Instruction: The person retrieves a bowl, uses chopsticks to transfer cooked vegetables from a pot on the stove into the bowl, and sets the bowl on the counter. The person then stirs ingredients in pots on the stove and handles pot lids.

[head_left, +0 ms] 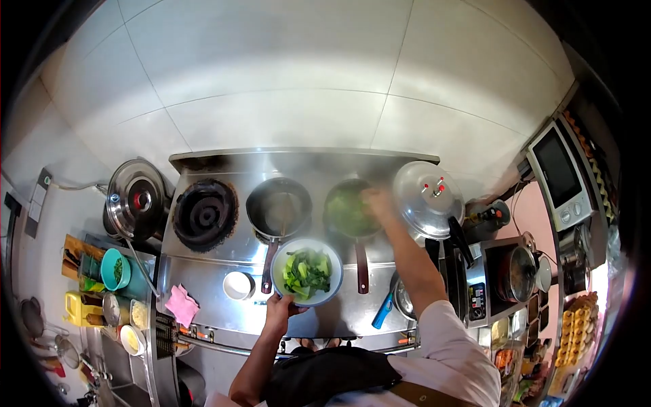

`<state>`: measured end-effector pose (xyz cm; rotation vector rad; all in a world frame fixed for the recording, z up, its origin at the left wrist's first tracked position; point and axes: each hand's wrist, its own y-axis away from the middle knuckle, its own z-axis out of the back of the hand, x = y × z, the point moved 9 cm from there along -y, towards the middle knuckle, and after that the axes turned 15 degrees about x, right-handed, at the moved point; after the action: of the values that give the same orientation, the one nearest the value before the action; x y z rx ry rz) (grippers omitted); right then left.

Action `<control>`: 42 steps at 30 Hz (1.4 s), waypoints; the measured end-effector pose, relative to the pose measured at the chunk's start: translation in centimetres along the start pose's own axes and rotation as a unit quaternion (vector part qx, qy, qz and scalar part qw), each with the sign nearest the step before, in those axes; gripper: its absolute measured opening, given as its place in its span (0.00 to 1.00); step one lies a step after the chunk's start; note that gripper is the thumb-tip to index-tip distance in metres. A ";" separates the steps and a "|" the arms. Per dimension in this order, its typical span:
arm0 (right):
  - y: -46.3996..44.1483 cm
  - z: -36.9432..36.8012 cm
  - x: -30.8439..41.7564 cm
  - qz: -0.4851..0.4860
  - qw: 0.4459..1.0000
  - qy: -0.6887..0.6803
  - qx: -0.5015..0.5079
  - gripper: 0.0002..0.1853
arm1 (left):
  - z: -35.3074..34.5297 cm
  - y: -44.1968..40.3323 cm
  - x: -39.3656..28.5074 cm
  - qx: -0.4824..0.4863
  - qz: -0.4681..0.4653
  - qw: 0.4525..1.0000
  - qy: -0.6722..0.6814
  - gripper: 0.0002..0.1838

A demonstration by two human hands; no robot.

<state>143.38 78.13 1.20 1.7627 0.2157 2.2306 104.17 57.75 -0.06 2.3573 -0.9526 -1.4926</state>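
My left hand (279, 311) grips the near-left rim of a white bowl (335, 281), holding it level in front of the stove. Leafy green vegetables (306, 270) lie inside the bowl. My right arm stretches forward, and my right hand (377, 205) is at the right side of a pan (359, 237) with a dark red-brown handle. Steam and blur veil that pan; something green shows in it. The fingers of this hand are smeared, so whether they hold anything is hidden. Left of it, a second pan (279, 203) sits on the stove with its handle toward me.
A blackened burner (205, 215) lies at the left of the steel stove. A large domed lid (424, 190) stands at the right, near a blue-handled utensil (383, 311). A small white bowl (237, 285) and a pink cloth (182, 305) rest along the front.
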 end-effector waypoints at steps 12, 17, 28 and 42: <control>0.8 -1.3 -10.2 0.014 0.955 -0.285 -0.075 0.09 | 0.3 -0.4 -0.3 0.005 -0.009 1.000 0.001 0.21; 1.8 -0.5 -11.5 0.105 0.916 -0.364 -0.131 0.09 | 0.5 -0.7 -0.3 0.019 -0.016 1.000 0.008 0.22; 6.7 3.8 -9.8 0.200 0.866 -0.392 -0.240 0.07 | 0.2 -4.5 -0.6 0.023 -0.037 0.999 -0.017 0.19; 11.9 7.5 2.3 0.226 0.858 -0.434 -0.153 0.10 | -3.4 -10.6 -2.1 0.066 -0.080 0.994 0.031 0.20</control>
<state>148.63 67.11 8.65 2.5671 -0.7659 1.3289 110.90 66.67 -1.93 2.6132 -0.8912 -1.4422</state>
